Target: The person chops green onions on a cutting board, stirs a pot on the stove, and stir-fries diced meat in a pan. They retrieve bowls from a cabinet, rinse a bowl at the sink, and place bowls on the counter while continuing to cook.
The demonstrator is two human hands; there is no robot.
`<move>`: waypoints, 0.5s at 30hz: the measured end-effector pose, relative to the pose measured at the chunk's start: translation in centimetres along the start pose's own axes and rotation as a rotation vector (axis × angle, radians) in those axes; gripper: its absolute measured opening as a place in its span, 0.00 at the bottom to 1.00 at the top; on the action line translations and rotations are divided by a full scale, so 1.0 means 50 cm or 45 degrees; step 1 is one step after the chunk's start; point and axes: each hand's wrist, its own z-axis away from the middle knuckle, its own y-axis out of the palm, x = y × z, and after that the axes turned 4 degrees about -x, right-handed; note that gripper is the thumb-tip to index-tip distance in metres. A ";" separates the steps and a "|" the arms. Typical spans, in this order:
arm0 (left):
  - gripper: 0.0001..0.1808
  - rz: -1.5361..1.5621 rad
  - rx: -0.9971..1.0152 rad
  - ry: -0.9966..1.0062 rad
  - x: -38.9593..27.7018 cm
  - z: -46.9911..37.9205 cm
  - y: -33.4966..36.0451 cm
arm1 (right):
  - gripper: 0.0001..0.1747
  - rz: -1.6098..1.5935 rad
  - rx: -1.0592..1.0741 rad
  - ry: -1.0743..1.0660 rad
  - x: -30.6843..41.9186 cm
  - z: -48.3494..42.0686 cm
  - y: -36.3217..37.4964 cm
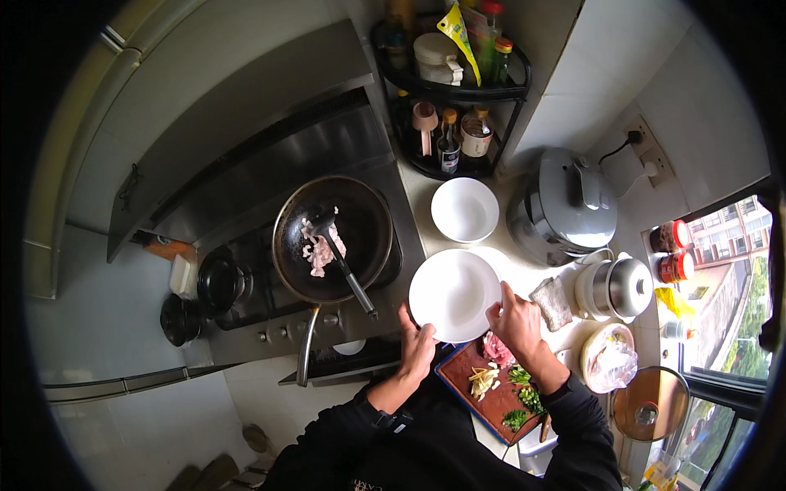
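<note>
My left hand (419,347) and my right hand (517,319) hold a white bowl (455,296) by its rim, one on each side. Nothing shows inside it. A second white bowl (465,210) stands on the counter just beyond. To the left, a dark wok (371,245) sits on the gas stove with pale pink sliced meat (319,255) in it, and a black spatula (347,270) leans across its rim. Below my right hand lies a brown cutting board (470,362) with raw meat (496,350), sliced ginger and garlic (484,382) and chopped greens (529,399).
A grey electric cooker (574,202) stands at the right, with a cloth (552,302), a steel-lidded pot (614,288) and a glass lid (651,402) nearby. A corner rack (454,92) holds bottles. The wok's handle (306,350) juts past the stove's front.
</note>
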 end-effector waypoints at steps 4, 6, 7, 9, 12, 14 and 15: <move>0.44 -0.030 -0.017 0.032 0.013 0.020 -0.019 | 0.10 0.082 0.272 -0.103 -0.019 0.000 -0.027; 0.45 -0.012 -0.037 -0.031 0.007 0.033 -0.038 | 0.16 0.010 0.200 -0.050 -0.051 -0.006 -0.045; 0.44 -0.060 -0.054 -0.049 0.002 0.041 -0.048 | 0.19 -0.048 0.065 -0.049 -0.070 -0.004 -0.052; 0.43 -0.103 -0.103 -0.070 -0.005 0.059 -0.072 | 0.28 -0.238 0.159 0.184 -0.108 0.004 -0.042; 0.44 -0.171 -0.166 -0.186 -0.004 0.075 -0.110 | 0.30 -0.191 0.345 0.165 -0.155 0.039 0.010; 0.44 -0.219 -0.199 -0.246 0.010 0.077 -0.135 | 0.30 -0.105 0.531 -0.048 -0.184 0.061 0.061; 0.44 -0.205 -0.214 -0.264 0.020 0.074 -0.148 | 0.31 -0.026 0.675 -0.109 -0.199 0.066 0.086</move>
